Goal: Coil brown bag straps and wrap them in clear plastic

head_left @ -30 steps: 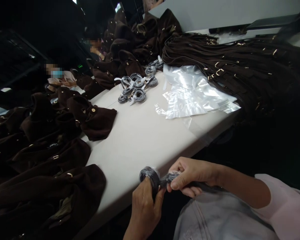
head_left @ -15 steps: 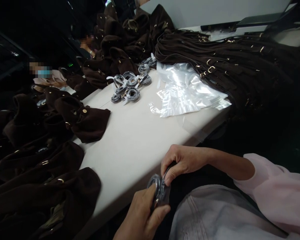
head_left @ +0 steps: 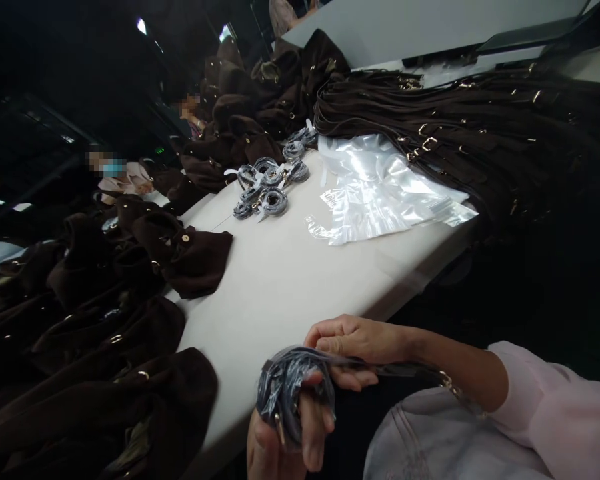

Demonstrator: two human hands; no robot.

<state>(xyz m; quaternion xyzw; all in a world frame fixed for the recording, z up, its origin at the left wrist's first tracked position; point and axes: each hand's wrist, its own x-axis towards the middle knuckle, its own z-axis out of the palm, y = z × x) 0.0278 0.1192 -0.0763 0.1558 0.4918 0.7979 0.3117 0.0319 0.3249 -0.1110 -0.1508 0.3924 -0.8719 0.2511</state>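
At the near edge of the white table (head_left: 280, 280), my left hand (head_left: 280, 447) is closed around a coiled dark strap wrapped in clear plastic (head_left: 287, 390), with a finger poking through the coil. Just right of the coil, my right hand (head_left: 355, 343) pinches the strap's loose end (head_left: 395, 367), which runs off to the right over my lap. A small metal clasp (head_left: 447, 381) shows on that end near my right wrist.
Dark brown suede bags (head_left: 95, 320) are heaped along the table's left side and far end. Several wrapped strap coils (head_left: 267, 187) lie mid-table beside a pile of clear plastic bags (head_left: 380, 187). Loose brown straps (head_left: 480, 127) are piled at right. Other people sit at far left.
The coil has turned in my left hand so its plastic-wrapped side faces up, with a finger now through it. My right hand has slid a little right along the strap's tail.
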